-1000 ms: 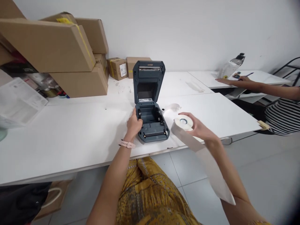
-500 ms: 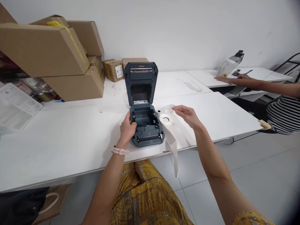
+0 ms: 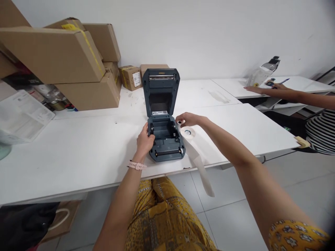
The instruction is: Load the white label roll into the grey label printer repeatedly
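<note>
A dark label printer (image 3: pixel 167 143) stands on the white table with its lid (image 3: pixel 161 92) raised and its roll bay bare. My left hand (image 3: pixel 144 142) is wrapped round the printer's left side, thumb over the edge. At the printer's right rear corner, my right hand (image 3: pixel 188 119) has its fingers closed on a small white roll (image 3: pixel 179 123) with a dark core; some fingertips are hidden. Just in front of that hand lies a larger roll of white labels (image 3: pixel 187 132) on its side. Its loose strip (image 3: pixel 200 165) hangs over the table's front edge.
Cardboard boxes (image 3: pixel 86 94) are stacked at the left rear, beside a clear plastic bin (image 3: pixel 24 116). A smaller taped box (image 3: pixel 131 77) sits behind the printer. On the right, a co-worker's arm (image 3: pixel 293 94) reaches over another table holding a pen.
My right hand has moved left and down from above the label roll to the small white roll. The hanging strip has swung right. My left hand stays on the printer.
</note>
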The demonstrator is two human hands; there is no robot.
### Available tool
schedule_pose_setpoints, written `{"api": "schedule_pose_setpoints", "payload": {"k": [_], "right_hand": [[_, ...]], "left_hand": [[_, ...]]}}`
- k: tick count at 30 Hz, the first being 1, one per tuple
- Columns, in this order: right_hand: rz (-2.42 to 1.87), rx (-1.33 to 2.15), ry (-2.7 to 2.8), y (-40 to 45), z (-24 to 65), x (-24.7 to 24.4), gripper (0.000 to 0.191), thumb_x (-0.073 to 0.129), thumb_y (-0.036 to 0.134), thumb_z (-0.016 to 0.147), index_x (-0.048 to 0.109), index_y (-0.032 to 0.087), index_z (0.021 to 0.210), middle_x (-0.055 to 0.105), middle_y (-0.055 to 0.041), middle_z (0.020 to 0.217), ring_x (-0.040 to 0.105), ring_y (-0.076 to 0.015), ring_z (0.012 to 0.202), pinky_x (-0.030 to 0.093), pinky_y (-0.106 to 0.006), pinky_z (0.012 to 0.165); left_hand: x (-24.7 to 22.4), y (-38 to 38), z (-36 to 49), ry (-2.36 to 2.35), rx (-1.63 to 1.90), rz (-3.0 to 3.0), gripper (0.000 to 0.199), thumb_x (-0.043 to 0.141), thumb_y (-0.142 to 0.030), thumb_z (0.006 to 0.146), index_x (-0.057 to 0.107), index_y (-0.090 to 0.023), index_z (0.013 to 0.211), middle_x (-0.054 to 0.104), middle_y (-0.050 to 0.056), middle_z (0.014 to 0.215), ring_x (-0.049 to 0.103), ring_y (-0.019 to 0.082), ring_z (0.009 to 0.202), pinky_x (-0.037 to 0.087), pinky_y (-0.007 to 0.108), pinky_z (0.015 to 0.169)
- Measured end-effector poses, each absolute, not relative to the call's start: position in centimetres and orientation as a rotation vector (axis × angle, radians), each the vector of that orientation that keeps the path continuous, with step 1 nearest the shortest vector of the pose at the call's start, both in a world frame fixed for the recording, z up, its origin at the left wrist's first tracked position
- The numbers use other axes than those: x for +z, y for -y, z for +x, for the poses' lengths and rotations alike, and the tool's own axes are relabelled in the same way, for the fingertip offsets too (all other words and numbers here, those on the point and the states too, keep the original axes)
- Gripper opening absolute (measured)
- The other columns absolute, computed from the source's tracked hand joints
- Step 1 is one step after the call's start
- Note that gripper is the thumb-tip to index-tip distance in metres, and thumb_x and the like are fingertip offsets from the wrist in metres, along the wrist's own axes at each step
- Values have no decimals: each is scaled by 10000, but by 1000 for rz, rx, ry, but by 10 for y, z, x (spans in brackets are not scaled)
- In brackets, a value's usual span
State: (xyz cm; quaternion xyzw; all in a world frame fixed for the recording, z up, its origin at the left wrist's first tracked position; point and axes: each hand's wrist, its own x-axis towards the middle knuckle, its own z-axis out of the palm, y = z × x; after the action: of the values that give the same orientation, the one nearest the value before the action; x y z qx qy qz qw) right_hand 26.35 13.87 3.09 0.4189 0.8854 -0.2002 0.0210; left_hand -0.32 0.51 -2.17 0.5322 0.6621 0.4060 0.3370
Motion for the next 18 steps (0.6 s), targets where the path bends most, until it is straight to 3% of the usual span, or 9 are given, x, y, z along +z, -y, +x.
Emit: {"api": "schedule_pose_setpoints", "payload": {"k": [3, 6, 10, 12, 15, 18], "right_hand": [[1638, -694, -2850, -130, 285, 47, 340, 768, 267, 756, 738, 211, 1090, 767, -93, 1059, 702, -253, 888, 537, -391, 824], [1842, -1099, -3044, -104, 308, 85, 360, 834, 406, 756, 714, 244, 1054, 731, -48, 974, 664, -211, 805, 546, -374, 757], [1418, -2042, -3114, -40, 304, 130, 359, 887, 438, 748, 702, 286, 1015, 693, 28, 853, 617, -139, 705, 516, -285, 659], [1158, -2291, -3020, -10, 286, 132, 416, 893, 481, 739, 710, 289, 1060, 701, 31, 862, 637, -138, 711, 520, -274, 652], [989, -2322, -2868, 13, 251, 110, 507, 834, 531, 805, 697, 267, 1216, 736, 1, 939, 683, -160, 785, 543, -287, 699], [1073, -1993, -2924, 9, 223, 78, 469, 749, 505, 896, 686, 216, 1260, 759, -33, 974, 682, -170, 813, 537, -298, 725]], "left_hand": [[-16, -2, -2, -1732, 1022, 1389, 861, 600, -180, 777, 396, -286, 1607, 684, 66, 1430, 676, 324, 1240, 505, 493, 1077], [-10, 1, 0, -1741, 992, 1393, 857, 584, -183, 794, 373, -272, 1620, 635, 67, 1496, 634, 340, 1315, 476, 503, 1114], [-6, 3, 0, -1778, 957, 1405, 832, 571, -198, 813, 375, -259, 1620, 636, 67, 1493, 623, 355, 1329, 463, 520, 1130], [-5, 4, 1, -1783, 954, 1424, 815, 563, -199, 818, 390, -266, 1611, 664, 58, 1457, 635, 350, 1312, 477, 514, 1120], [-6, 3, 1, -1809, 949, 1451, 806, 567, -194, 814, 406, -256, 1601, 675, 61, 1440, 631, 349, 1314, 474, 506, 1125], [-9, 2, 1, -1790, 971, 1448, 792, 584, -209, 822, 413, -270, 1593, 681, 61, 1432, 634, 349, 1307, 466, 511, 1128]]}}
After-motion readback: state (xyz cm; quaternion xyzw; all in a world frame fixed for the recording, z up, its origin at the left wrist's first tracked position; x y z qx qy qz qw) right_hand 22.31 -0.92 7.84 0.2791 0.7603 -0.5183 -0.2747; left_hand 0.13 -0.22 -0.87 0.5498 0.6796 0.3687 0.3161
